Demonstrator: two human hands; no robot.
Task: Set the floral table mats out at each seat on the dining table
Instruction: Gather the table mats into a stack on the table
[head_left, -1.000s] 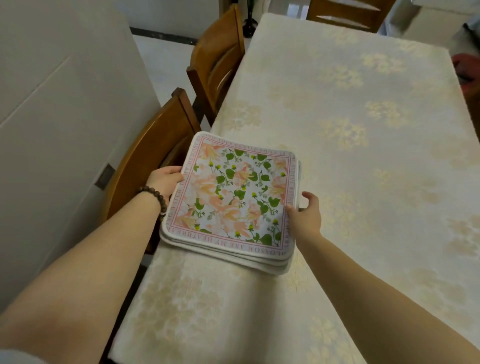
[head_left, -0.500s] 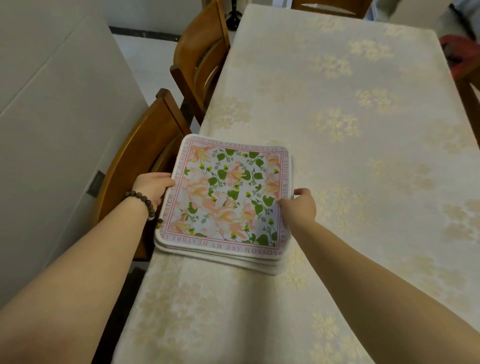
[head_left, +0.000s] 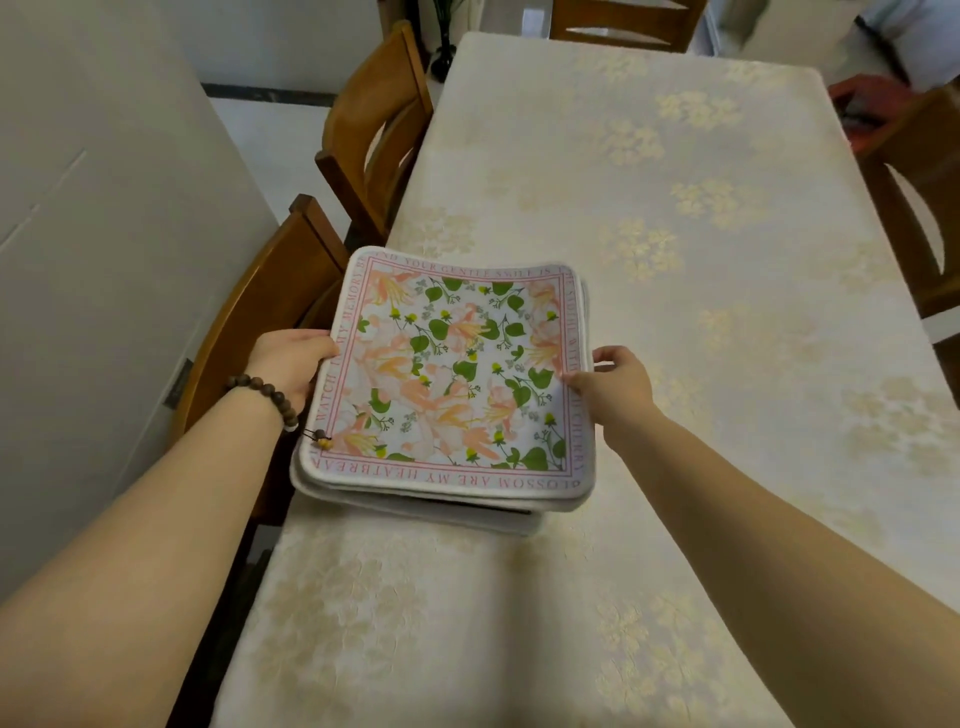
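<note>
Stack of floral mats (head_left: 452, 374) sits at the table's (head_left: 675, 260) left edge. Left hand (head_left: 291, 358) grips its left side, steadying it; right hand (head_left: 613, 387) pinches the top mat's right edge, apparently to peel it off.

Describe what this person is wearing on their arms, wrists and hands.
No sleeves or gloves are in view. Just behind the left hand, the wrist carries a bracelet of round dark brown beads, with a short tail ending in a lighter tan bead. The right hand shows no ring, watch or band.
</note>
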